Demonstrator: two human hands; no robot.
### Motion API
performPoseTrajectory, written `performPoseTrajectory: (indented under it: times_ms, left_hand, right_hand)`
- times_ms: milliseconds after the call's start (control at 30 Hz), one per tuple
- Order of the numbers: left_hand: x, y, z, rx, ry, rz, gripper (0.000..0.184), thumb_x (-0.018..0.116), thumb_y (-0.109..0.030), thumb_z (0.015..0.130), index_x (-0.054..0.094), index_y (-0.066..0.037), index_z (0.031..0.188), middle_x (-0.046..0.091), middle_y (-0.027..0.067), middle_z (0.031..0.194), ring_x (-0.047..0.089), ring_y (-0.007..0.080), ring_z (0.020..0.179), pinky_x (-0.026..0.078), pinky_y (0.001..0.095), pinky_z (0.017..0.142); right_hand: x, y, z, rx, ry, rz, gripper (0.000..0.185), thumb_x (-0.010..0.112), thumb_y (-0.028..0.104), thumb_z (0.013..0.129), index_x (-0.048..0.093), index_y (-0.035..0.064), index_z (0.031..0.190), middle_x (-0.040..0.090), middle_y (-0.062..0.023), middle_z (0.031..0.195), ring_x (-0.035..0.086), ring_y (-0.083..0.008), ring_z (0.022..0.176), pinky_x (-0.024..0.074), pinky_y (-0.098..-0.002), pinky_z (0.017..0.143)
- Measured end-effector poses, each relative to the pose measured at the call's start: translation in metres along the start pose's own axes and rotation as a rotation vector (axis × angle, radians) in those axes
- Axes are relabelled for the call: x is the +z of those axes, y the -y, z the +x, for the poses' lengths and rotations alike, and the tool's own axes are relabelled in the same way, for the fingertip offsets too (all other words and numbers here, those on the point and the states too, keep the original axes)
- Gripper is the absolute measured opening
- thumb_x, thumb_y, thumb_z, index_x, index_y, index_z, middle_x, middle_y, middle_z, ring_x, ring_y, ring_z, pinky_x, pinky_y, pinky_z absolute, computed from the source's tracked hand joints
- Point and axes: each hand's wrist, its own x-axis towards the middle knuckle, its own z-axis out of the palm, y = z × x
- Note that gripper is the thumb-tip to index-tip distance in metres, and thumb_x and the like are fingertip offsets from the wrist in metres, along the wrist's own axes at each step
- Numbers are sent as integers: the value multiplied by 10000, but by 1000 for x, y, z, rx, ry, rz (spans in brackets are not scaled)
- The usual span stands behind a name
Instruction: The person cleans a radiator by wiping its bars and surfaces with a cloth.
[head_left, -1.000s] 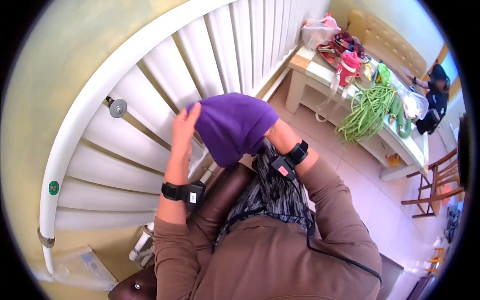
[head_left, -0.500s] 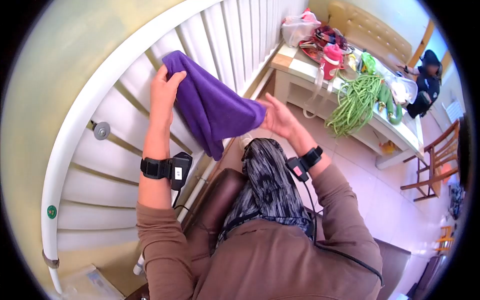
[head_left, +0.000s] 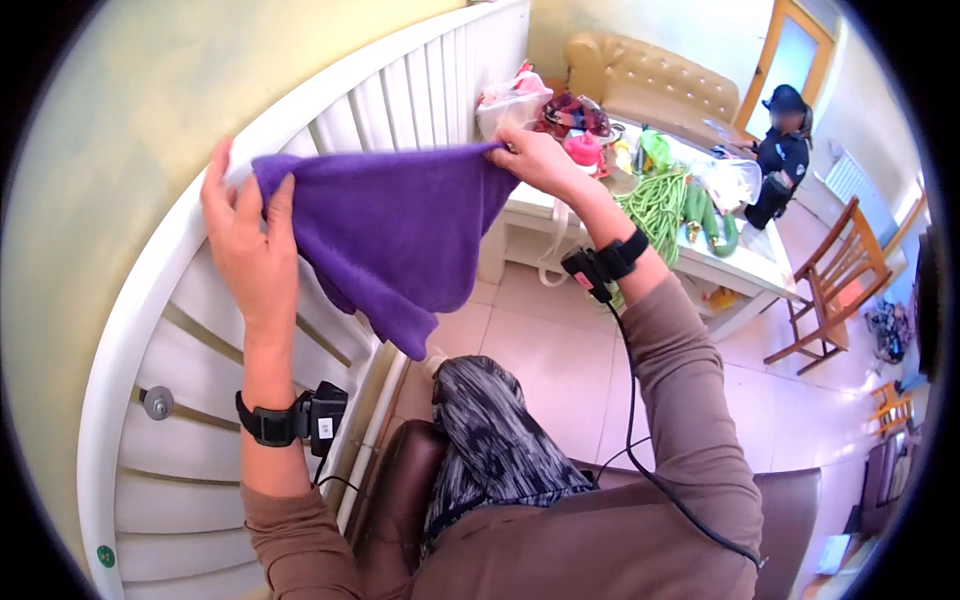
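Note:
A purple cloth [head_left: 400,220] hangs stretched between my two hands, in front of a white radiator [head_left: 190,440]. My left hand [head_left: 252,235] grips its upper left corner between thumb and fingers. At the upper right corner, my right hand [head_left: 535,160] pinches the cloth's edge. The top edge runs nearly straight from hand to hand, and the lower part droops in loose folds to a point over the radiator's lower edge and the floor.
Beyond my right hand stands a white table [head_left: 740,262] with green beans [head_left: 655,208], cucumbers [head_left: 708,215], a pink bottle [head_left: 583,152] and bags. Further back are a tan sofa [head_left: 650,75], a person in dark clothes [head_left: 782,155] and a wooden chair [head_left: 835,285].
The bunched cloth has been raised and spread out. My right hand, open half a second ago beside the cloth, now pinches its corner. The view has shifted toward the room.

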Motion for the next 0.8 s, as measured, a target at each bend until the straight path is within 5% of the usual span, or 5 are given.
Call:
performPoseTrajectory:
  times_ms: [67, 267, 367, 700, 800]
  left_hand:
    - [5, 1, 2, -490, 201, -234, 222, 570, -151, 880, 601, 13, 1026, 624, 157, 874, 590, 250, 733, 465, 321, 704]
    - [33, -4, 20, -577, 224, -263, 554, 626, -347, 829, 476, -14, 1246, 627, 207, 1000, 620, 290, 895, 457, 309, 798]
    - [36, 8, 22, -596, 297, -489, 819, 721, -287, 737, 281, -21, 1374, 573, 177, 1140, 595, 253, 963, 447, 299, 855]
    - [35, 19, 68, -1245, 362, -1510, 229, 624, -107, 822, 557, -4, 1016, 626, 89, 921, 623, 162, 798, 509, 271, 725]
    - [59, 19, 43, -1133, 498, -1369, 363, 662, -174, 803, 526, 13, 1083, 615, 100, 942, 612, 180, 848, 502, 289, 770]
  right_hand:
    - [12, 7, 2, 18, -255, -224, 289, 496, 333, 842, 587, 65, 899, 616, -190, 741, 606, -378, 756, 474, -479, 707]
    - [60, 10, 19, 405, 1, 995, 328, 409, 302, 924, 574, 21, 965, 647, -63, 774, 660, -218, 703, 499, -385, 590]
    - [73, 16, 26, 141, -194, 618, 329, 438, 287, 928, 575, 15, 1054, 629, -70, 906, 616, -147, 877, 518, -278, 640]
    - [45, 35, -38, -421, 465, 2148, 493, 390, 376, 949, 469, -23, 1226, 544, -154, 1202, 529, -241, 1108, 407, -402, 976]
    - [92, 44, -91, -98, 418, 2297, 476, 378, 357, 956, 449, -7, 1255, 515, -145, 1245, 498, -239, 1146, 371, -402, 1010]
